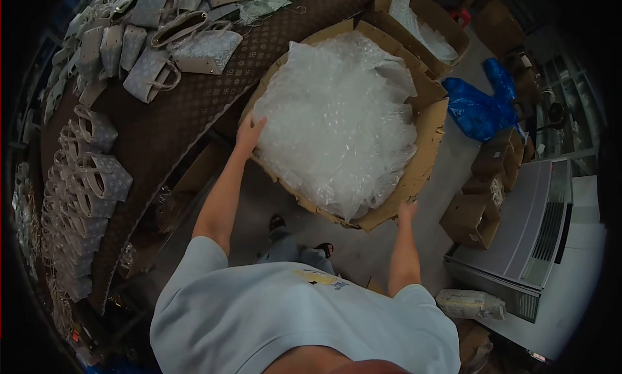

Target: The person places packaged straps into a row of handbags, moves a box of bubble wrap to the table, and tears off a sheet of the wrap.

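A large cardboard box (429, 140) in front of me is heaped with clear plastic packaging (337, 121), probably bags or film. My left hand (249, 134) grips the box's left rim, its thumb over the edge against the plastic. At the near right corner, my right hand (407, 209) is closed on the cardboard edge; some of its fingers are hidden behind it. Both arms are stretched out wide around the box.
To the left, a brown patterned table (155, 131) carries several patterned handbags (207, 50). Behind the box stands another carton (447, 40) with bubble wrap. Blue plastic bags (476, 105), smaller cartons (472, 220) and a grey-topped cabinet (512, 218) line the right side.
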`<move>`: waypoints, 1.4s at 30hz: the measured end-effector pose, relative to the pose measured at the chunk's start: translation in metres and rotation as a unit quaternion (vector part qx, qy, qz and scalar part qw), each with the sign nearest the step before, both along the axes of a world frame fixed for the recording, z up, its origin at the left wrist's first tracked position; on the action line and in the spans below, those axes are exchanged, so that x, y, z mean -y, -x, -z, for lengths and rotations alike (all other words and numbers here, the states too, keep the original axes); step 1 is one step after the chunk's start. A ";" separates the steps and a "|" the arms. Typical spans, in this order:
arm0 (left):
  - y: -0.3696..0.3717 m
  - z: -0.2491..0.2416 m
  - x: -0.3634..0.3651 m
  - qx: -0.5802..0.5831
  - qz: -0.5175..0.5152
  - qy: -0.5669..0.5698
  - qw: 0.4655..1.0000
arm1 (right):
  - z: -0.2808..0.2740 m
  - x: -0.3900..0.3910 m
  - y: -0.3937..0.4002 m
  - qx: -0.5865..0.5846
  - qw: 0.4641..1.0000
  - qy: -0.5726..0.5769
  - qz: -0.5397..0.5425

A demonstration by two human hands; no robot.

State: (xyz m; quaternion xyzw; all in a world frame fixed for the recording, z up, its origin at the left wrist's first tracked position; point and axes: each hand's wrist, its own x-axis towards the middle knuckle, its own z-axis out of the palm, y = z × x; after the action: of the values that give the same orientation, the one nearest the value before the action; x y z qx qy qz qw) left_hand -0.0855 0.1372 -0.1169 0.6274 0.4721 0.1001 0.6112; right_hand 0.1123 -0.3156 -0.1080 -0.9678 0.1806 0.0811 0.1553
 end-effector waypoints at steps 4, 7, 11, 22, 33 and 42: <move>0.035 0.009 0.025 -0.022 0.114 -0.033 0.993 | -0.049 -0.091 0.017 0.238 0.922 -0.014 -0.305; 0.048 0.004 0.067 -0.065 0.147 -0.120 0.980 | -0.053 -0.183 0.047 0.083 0.919 -0.020 -0.385; 0.064 -0.020 0.102 0.043 0.066 -0.008 0.997 | 0.038 -0.254 0.047 -0.166 0.965 -0.092 -0.183; 0.034 -0.110 0.174 0.171 0.011 0.109 0.979 | -0.114 -0.171 0.055 -0.339 0.583 -0.737 -0.051; 0.101 -0.118 0.129 0.290 -0.279 0.276 0.873 | -0.112 -0.180 0.101 -0.349 0.623 -0.660 -0.232; 0.276 -0.186 0.101 0.156 -0.487 -0.072 0.856 | -0.188 -0.265 0.114 0.250 0.516 -0.271 -0.773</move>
State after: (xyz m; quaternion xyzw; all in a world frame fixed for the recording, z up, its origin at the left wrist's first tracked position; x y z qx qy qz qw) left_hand -0.3616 0.0363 0.0694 0.3350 0.6072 0.5155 0.5034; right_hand -0.0021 -0.0511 0.0797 -0.6169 -0.7163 -0.0309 0.3248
